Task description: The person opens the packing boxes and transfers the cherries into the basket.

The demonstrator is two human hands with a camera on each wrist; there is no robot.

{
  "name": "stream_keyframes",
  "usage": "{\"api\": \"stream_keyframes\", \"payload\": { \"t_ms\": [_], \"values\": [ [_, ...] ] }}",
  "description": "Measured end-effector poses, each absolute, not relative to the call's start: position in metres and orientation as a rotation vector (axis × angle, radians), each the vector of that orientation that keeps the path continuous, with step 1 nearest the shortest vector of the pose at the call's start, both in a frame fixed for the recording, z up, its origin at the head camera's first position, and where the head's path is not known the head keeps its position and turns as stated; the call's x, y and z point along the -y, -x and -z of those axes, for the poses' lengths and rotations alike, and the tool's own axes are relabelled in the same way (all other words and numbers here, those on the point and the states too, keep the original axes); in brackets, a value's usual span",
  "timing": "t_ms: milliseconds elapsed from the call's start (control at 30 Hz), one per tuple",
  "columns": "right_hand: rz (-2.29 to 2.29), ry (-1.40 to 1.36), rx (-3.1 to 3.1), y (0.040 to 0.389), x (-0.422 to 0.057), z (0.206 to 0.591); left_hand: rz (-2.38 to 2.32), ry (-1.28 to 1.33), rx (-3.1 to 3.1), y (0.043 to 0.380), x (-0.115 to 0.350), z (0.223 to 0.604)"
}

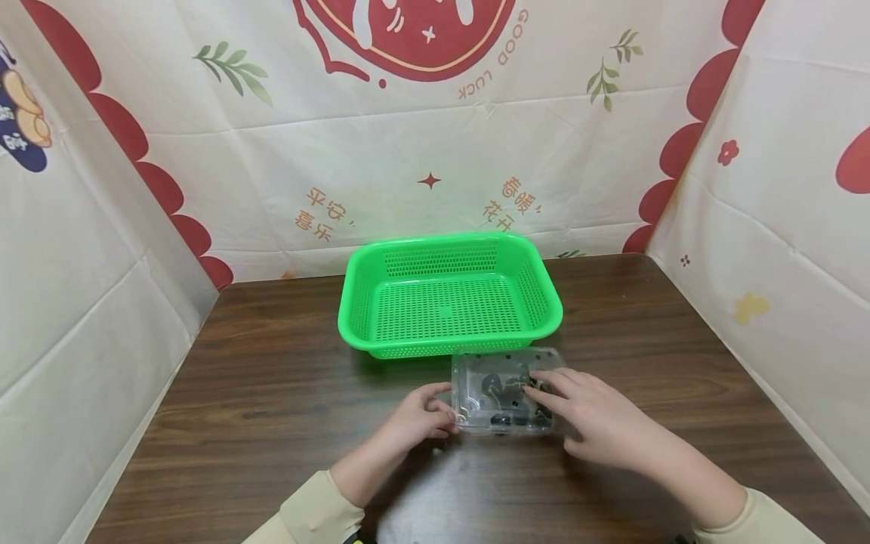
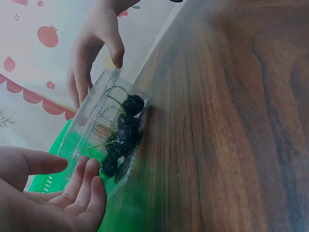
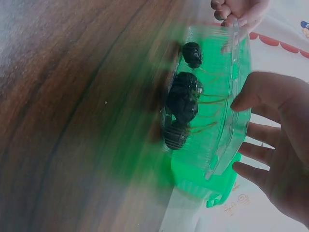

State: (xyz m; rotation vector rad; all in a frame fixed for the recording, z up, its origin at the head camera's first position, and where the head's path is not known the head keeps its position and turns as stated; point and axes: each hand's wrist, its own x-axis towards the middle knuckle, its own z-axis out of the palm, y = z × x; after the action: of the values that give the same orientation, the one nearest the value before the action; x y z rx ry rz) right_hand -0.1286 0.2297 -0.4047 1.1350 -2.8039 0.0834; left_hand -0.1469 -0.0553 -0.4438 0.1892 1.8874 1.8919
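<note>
A clear plastic clamshell box (image 1: 476,393) lies on the table in front of the green basket (image 1: 353,332). Inside it are several dark, nearly black fruits (image 3: 183,96) with thin, pale stems; their kind is not clear. My left hand (image 1: 421,415) is at the box's left end, its fingertips right at the near corner. Thumb and fingers of that hand look loosely extended in the left wrist view. Over the right part of the lid reaches my right hand (image 1: 598,415), fingers spread and touching the top, with the thumb (image 3: 244,99) by the rim.
The basket has perforated walls and floor and stands just behind the box, near the back cloth (image 1: 394,174). White printed cloths also hang along the left and right sides of the brown wooden table (image 1: 272,400).
</note>
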Motion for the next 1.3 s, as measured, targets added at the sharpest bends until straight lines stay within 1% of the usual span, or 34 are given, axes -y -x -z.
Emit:
{"api": "stream_keyframes", "payload": {
  "t_ms": [700, 900, 1133, 1300],
  "values": [
    [-0.095, -1.152, 2.718, 0.135, -0.230, 0.411, -1.929, -0.193, -1.874, 0.143, 0.050, 0.446],
    [-0.090, -1.162, 2.705, 0.136, -0.229, 0.412, -1.968, -0.158, -1.828, 0.142, 0.049, 0.449],
    [-0.092, -1.169, 2.700, 0.137, -0.227, 0.412, -2.043, -0.032, -1.707, 0.140, 0.044, 0.450],
    [-0.081, -1.153, 2.720, 0.136, -0.225, 0.411, -2.050, -0.007, -1.673, 0.138, 0.044, 0.450]
  ]
}}
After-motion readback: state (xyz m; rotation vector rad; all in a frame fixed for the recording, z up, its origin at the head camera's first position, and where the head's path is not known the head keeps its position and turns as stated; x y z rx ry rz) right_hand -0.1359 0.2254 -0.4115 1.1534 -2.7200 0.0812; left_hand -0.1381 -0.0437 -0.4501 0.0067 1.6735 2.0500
